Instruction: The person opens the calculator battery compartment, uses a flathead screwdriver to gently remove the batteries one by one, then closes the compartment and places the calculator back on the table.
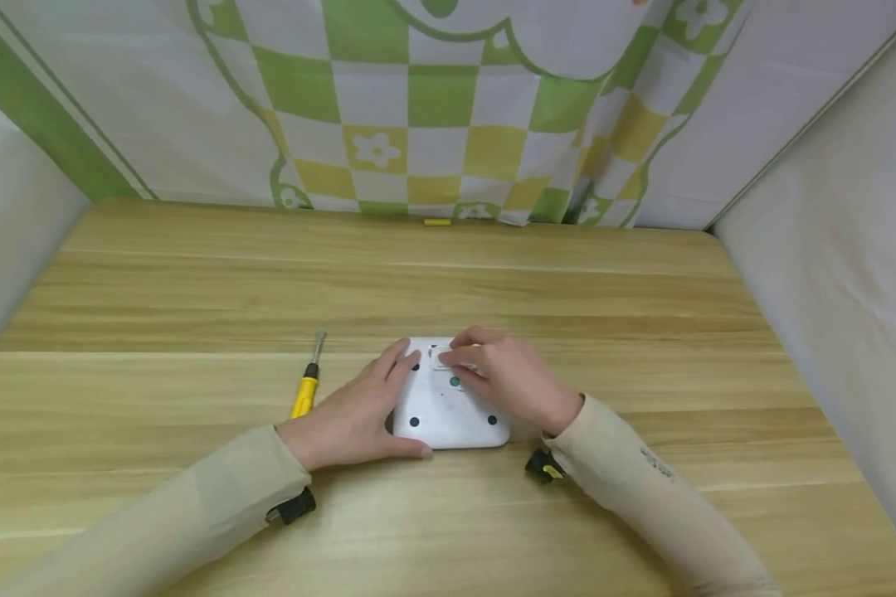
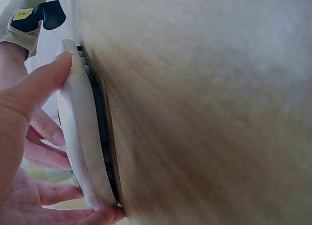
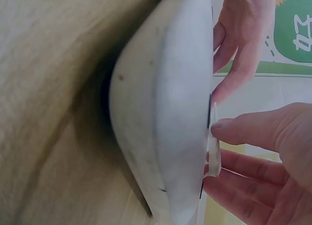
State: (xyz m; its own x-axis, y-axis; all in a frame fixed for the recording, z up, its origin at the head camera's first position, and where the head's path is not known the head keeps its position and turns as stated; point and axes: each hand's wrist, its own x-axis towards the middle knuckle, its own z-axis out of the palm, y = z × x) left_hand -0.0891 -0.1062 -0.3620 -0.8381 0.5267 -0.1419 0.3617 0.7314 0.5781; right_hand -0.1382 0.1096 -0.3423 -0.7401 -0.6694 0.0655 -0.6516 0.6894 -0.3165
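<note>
A white calculator [image 1: 454, 423] lies face down on the wooden table, its back with dark round feet turned up. Dark keys [image 2: 99, 100] show along its underside in the left wrist view. My left hand [image 1: 354, 414] grips its left side, thumb at the near edge and fingers at the far edge. At the far part of the back, my right hand [image 1: 515, 377] pinches a small white battery cover [image 3: 214, 159] between thumb and fingers. The cover stands slightly off the surface; the compartment beneath is mostly hidden by my fingers.
A screwdriver [image 1: 305, 394] with a yellow and black handle lies left of the calculator, close to my left hand. A small yellow piece [image 1: 437, 222] sits at the table's far edge, before a green and white checkered curtain [image 1: 440, 99].
</note>
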